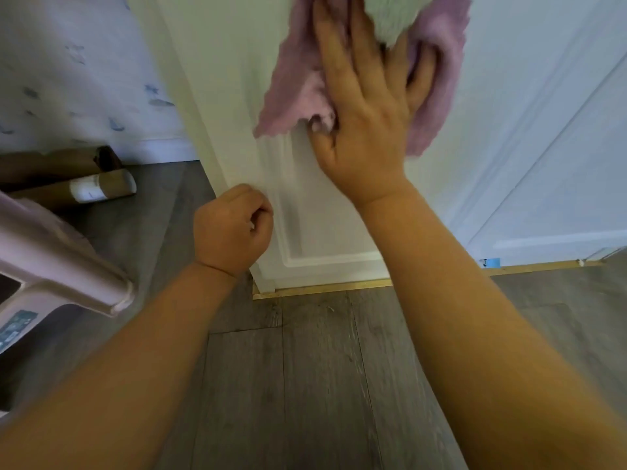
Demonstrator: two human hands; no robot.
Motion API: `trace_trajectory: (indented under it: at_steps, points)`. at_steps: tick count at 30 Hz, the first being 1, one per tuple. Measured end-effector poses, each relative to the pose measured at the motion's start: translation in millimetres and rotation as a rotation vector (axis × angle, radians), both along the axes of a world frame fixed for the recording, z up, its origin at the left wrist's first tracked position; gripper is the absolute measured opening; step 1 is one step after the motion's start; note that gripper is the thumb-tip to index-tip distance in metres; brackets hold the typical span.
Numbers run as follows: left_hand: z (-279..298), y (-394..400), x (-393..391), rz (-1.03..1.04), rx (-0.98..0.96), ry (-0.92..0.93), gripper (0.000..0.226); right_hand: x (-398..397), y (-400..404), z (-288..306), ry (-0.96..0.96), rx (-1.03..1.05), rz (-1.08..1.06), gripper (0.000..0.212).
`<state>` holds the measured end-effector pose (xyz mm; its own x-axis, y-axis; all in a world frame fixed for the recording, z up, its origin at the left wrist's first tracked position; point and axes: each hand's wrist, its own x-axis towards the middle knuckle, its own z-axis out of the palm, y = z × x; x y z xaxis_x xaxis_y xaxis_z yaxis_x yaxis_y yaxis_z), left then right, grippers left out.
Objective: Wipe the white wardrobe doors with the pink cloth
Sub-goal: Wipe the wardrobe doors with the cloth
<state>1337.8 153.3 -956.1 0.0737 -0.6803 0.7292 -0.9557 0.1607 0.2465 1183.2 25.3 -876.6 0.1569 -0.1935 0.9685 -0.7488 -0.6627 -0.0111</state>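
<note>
Head view: pink cloth [298, 93] flat against white wardrobe door [325, 232], pinned under right hand [366, 130], fingers spread and straight. Left hand [232, 228] nearer, curled in a loose fist holding nothing, beside door's left edge. Grey wooden floor [315, 368] below; cardboard tubes [101, 188] far left.

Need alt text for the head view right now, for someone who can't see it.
The right hand presses a pink cloth flat against a white wardrobe door. The left hand, fingers curled, sits at the door's left edge above grey wood flooring.
</note>
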Motion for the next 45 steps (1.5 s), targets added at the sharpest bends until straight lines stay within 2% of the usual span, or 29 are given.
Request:
trace_trajectory:
  at_steps: [3, 6, 9, 12, 15, 20, 24, 27, 31, 35, 37, 40, 43, 45]
  points:
    - [-10, 4, 0, 0.005, 0.029, -0.030, 0.018, 10, 15, -61, 0.204, 0.092, 0.146, 0.053]
    - [-29, 10, -6, -0.021, 0.125, -0.064, 0.020, -6, 23, -132, 0.588, 0.140, 0.265, 0.049]
    - [-45, 7, -23, -0.079, 0.227, -0.063, 0.023, -32, 20, -174, 0.904, 0.209, 0.279, 0.051]
    - [-49, -4, -46, -0.102, 0.288, -0.038, 0.023, -52, 19, -177, 1.064, 0.228, 0.291, 0.044]
    - [-54, -13, -67, -0.154, 0.327, -0.015, 0.023, -79, 16, -185, 1.112, 0.275, 0.267, 0.045]
    - [-60, -17, -76, -0.156, 0.362, 0.017, 0.026, -155, -6, -213, 0.942, 0.359, 0.105, 0.055]
    - [-62, -18, -75, -0.139, 0.401, 0.014, 0.028, -190, -23, -207, 0.761, 0.481, 0.108, 0.057]
    - [-65, -20, -76, -0.120, 0.419, 0.033, 0.031, -193, -25, -203, 0.571, 0.497, 0.167, 0.054]
    - [-64, -28, -88, -0.116, 0.411, 0.074, 0.031, -191, -39, -176, 0.330, 0.411, 0.209, 0.054]
    - [-68, -34, -101, -0.124, 0.423, 0.126, 0.032, -181, -40, -160, 0.184, 0.384, 0.204, 0.057]
    - [-72, -36, -106, -0.133, 0.446, 0.161, 0.033, -172, -26, -176, 0.052, 0.523, 0.240, 0.058]
    - [-77, -34, -112, -0.141, 0.476, 0.172, 0.034, -169, 1, -209, -0.139, 0.877, 0.325, 0.076]
    - [-77, -31, -113, -0.130, 0.508, 0.171, 0.025, -179, 7, -226, -0.164, 1.021, 0.300, 0.053]
    - [-75, -30, -111, -0.118, 0.514, 0.170, 0.024, -182, 1, -223, -0.069, 1.129, 0.217, 0.039]
